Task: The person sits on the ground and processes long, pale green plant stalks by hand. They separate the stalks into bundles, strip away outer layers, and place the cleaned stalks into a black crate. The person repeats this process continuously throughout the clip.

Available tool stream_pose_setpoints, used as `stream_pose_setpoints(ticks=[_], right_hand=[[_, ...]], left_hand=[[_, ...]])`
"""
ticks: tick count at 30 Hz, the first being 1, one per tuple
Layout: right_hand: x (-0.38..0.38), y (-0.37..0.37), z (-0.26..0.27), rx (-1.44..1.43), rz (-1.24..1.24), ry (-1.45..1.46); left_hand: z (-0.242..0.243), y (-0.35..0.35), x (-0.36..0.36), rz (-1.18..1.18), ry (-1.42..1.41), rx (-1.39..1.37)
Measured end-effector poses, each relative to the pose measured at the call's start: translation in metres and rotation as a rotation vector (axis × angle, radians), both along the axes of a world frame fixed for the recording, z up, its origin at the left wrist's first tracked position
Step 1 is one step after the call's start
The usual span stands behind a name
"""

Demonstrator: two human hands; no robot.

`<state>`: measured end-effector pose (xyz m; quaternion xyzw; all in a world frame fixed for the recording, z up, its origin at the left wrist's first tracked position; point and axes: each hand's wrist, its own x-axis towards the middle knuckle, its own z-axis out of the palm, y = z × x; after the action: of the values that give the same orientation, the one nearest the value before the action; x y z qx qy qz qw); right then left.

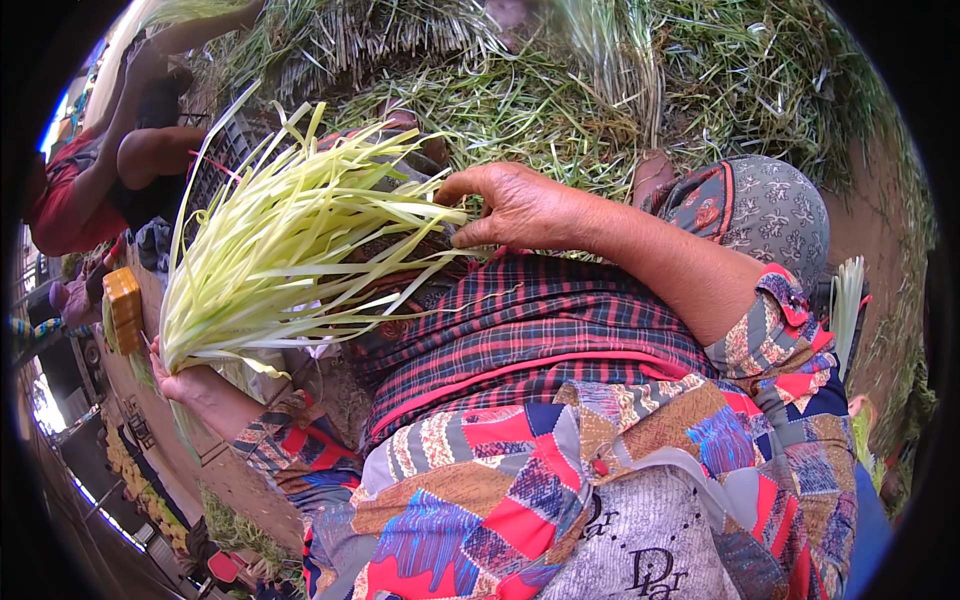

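Observation:
A bunch of long, flat, pale yellow-green leaves [300, 232], which look like Chinese chives, fans out over my lap. At its narrow lower end my left hand [180, 379] is closed around it. My right hand [499, 206] is at the loose leaf ends, thumb and forefinger curved and apart; a few leaf tips reach the gap between them, and I cannot tell whether it touches them. Beneath my hands lies a checked apron [517, 307] over my lap.
Loose green leaves [525, 112] cover the ground ahead. A heap of stalks [405, 37] lies at the top. A dark plastic crate [229, 154] stands behind the bunch. Another person [82, 180] sits at the left. Pale stalks [846, 307] stand at the right near a knee.

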<state>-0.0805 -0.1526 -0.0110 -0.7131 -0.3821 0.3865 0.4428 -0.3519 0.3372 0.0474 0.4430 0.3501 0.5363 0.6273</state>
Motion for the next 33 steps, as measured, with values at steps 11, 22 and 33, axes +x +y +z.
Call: stream_pose_setpoints(ticks=[11,22,33], right_hand=[[0.011,-0.001,-0.022,-0.341,-0.154,-0.346],[0.015,-0.021,0.058,-0.047,0.412,0.114],[-0.05,0.024,0.039,0.074,0.188,-0.127]], left_hand=[[-0.007,0.025,-0.014,-0.064,-0.025,-0.003],[-0.004,0.009,-0.001,0.032,-0.093,-0.099],[0.002,-0.005,0.005,-0.012,-0.161,-0.129]])
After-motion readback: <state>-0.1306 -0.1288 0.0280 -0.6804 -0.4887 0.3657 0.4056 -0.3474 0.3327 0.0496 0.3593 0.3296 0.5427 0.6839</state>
